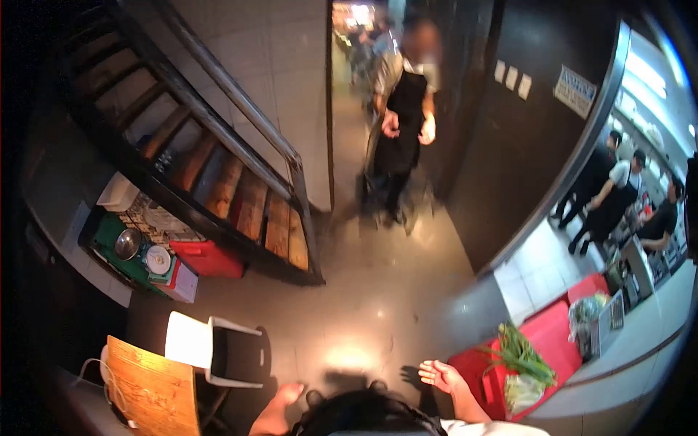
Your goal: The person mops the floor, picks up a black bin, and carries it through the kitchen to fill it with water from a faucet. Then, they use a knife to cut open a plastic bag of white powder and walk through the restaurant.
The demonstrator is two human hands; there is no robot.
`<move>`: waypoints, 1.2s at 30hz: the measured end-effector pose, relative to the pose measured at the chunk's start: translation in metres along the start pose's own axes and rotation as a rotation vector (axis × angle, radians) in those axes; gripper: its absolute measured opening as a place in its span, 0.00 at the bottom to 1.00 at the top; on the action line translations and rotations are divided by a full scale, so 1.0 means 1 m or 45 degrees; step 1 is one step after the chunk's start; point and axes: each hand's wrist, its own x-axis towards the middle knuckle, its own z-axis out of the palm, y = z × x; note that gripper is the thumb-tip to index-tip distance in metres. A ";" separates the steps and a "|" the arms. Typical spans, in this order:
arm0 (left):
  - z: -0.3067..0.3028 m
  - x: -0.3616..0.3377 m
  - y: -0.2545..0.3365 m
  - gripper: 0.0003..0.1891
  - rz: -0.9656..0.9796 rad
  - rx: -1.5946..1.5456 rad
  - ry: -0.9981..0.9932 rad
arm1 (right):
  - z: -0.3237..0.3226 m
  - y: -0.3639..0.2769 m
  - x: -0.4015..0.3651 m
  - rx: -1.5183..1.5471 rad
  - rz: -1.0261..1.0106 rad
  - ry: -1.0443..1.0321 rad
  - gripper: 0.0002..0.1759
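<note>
At the bottom of the head view, my right hand [440,376] is raised with its palm showing and fingers stretched out, holding nothing. It is left of a red bin [549,330] that bears green leafy vegetables [520,356], apart from both. My left hand [290,393] hangs low, right of a white chair [190,339], touching nothing visible; its fingers are too small and blurred to make out. Dark round shapes at the bottom edge lie between my two hands.
A person in a black apron [404,120] stands in the doorway ahead. Wooden stairs [218,182] rise at the left, above a red bin [211,259] and a scale [158,259]. A wooden table [153,385] is lower left. Several people stand in a kitchen at right.
</note>
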 end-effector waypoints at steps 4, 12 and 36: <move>-0.012 -0.035 -0.058 0.31 -0.646 -0.363 -0.292 | 0.157 -0.218 -0.047 -0.129 -1.001 -0.718 0.30; -0.188 0.021 0.003 0.28 0.034 -0.509 0.658 | 0.606 -0.211 -0.057 -1.019 -0.975 -1.322 0.33; 0.079 -0.114 -0.195 0.28 -0.344 -0.210 -0.371 | -0.077 0.202 -0.049 -2.356 0.078 0.223 0.12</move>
